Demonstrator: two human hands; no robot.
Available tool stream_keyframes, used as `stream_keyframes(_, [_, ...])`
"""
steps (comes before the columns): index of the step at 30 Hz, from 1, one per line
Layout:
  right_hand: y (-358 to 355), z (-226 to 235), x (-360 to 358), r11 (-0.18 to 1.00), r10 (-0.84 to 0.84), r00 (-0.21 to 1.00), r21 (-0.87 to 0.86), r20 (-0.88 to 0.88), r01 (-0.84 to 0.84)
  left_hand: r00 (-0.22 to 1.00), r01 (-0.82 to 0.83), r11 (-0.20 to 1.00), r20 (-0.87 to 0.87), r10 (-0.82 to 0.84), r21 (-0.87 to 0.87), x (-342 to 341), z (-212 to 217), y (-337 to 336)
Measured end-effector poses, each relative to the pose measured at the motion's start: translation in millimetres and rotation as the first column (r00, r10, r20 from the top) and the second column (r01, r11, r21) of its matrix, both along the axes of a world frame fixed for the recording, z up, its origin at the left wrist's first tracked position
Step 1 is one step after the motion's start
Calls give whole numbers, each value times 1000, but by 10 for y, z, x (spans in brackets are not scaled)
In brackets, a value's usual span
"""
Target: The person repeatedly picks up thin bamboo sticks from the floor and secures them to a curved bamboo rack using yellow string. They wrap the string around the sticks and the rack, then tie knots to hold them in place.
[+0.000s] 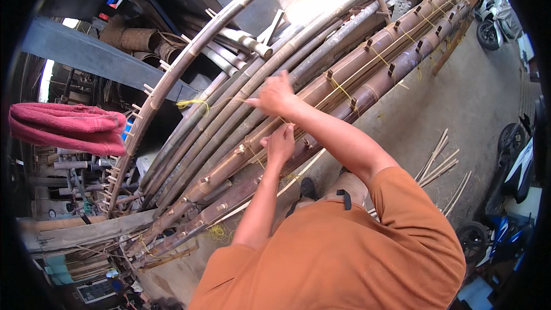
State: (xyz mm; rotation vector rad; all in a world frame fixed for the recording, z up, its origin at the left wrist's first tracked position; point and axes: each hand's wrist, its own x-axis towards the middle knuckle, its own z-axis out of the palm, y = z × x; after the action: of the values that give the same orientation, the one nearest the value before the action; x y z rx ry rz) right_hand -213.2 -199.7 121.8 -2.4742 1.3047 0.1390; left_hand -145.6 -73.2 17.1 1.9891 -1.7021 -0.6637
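Two long brown bamboo poles [376, 86] lie side by side in front of me, running from lower left to upper right, with short pegs standing up along them. Yellow string [342, 87] crosses between the poles at several places. Above the farther pole is my right hand [276, 95], its fingers closed on a thin yellow string [198, 102] that stretches off to the left. My left hand [279, 144] is closed at the poles, just nearer to me than the right; whatever its fingers pinch is hidden.
Loose bamboo poles [224, 109] are stacked beyond the work. A curved, pegged bamboo pole [192, 51] arches over them at left, near a hanging red towel [66, 128]. Split bamboo strips [439, 163] and a tangle of yellow string [220, 232] lie on the floor. Motorbikes [511, 166] stand right.
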Motion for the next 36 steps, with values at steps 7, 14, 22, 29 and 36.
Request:
stream_keyframes(7, [659,-115,-892,680,-276,603,595,749,-427,998,-22,988,49,29,-151,76,-199,-60])
stream_keyframes(14, [1569,-1001,-1000,952,-66,586,227,808,-205,761,-60,978,-643,-84,-199,-18,45,-398])
stream_keyframes(22, [1936,-1164,-980,931,-360,62,355,931,86,998,5,984,62,6,-180,602,-555,-1471])
stream_keyframes(29, [2569,-1747,-688,122,-991,9,950,131,-287,988,122,920,-136,-76,372,1140,913,-282])
stream_keyframes(36, [2571,-988,291,251,-829,-556,928,59,-276,992,125,992,-13,-124,25,1305,168,716])
